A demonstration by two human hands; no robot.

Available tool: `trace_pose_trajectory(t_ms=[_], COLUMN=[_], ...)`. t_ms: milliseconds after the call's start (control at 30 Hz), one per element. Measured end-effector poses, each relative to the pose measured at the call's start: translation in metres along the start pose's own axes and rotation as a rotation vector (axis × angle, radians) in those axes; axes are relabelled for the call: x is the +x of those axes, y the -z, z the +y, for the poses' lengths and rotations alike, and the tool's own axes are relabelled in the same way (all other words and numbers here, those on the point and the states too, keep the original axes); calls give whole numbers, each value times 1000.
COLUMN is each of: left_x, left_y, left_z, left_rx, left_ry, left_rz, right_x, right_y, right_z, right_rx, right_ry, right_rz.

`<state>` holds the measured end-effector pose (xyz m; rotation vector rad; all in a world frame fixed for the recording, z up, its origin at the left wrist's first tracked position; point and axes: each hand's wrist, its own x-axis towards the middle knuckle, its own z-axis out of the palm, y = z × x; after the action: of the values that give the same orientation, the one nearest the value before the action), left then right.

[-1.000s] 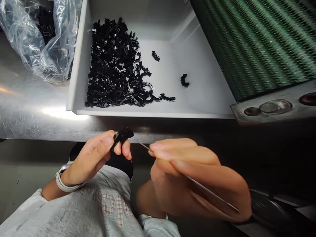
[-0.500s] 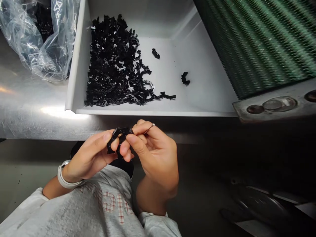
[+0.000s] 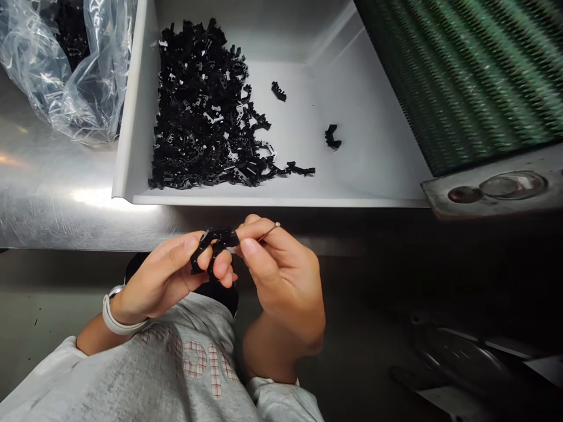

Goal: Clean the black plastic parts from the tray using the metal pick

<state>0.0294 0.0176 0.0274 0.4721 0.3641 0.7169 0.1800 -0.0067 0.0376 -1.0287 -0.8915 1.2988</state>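
My left hand (image 3: 169, 269) is closed on black plastic parts (image 3: 211, 240), curved and angular, with fingers threaded between them. At their right end is my right hand (image 3: 281, 275), thumb and forefinger pinched together. A thin metal pick (image 3: 269, 232) with a small pale rounded end sticks out from this pinch across the forefinger; its other end is hidden by the fingers. Both hands are in front of the white tray (image 3: 281, 200). A heap of similar black parts (image 3: 197, 111) fills the tray's left side.
Two loose black parts (image 3: 333, 137) (image 3: 278, 91) lie apart from the heap. A clear plastic bag (image 3: 83, 99) with dark contents sits left on the metal table (image 3: 57, 217). A green ridged panel (image 3: 475, 76) with a metal end strip (image 3: 505, 184) overhangs the tray's right side.
My right hand has shifted slightly right, its thumb drawing back from the black parts and uncovering more of their right end. My left hand has stayed nearly still.
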Motion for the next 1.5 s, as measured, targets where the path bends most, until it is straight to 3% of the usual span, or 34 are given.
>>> trace_pose_trajectory(t_ms=[133, 633, 933, 1200, 1500], left_x=[1, 3, 1, 3, 2], left_y=[-2, -4, -3, -3, -1], left_z=[1, 0, 1, 0, 0], left_rx=[48, 171, 44, 82, -30], left_ry=[-20, -36, 54, 48, 102], left_rz=[-7, 0, -13, 3, -16], right_x=[3, 5, 3, 5, 3], right_y=[-2, -4, -2, -1, 6], right_z=[1, 2, -2, -3, 1], right_rx=[31, 29, 67, 27, 39], right_ry=[11, 24, -56, -52, -108], right_rz=[51, 1, -17, -13, 4])
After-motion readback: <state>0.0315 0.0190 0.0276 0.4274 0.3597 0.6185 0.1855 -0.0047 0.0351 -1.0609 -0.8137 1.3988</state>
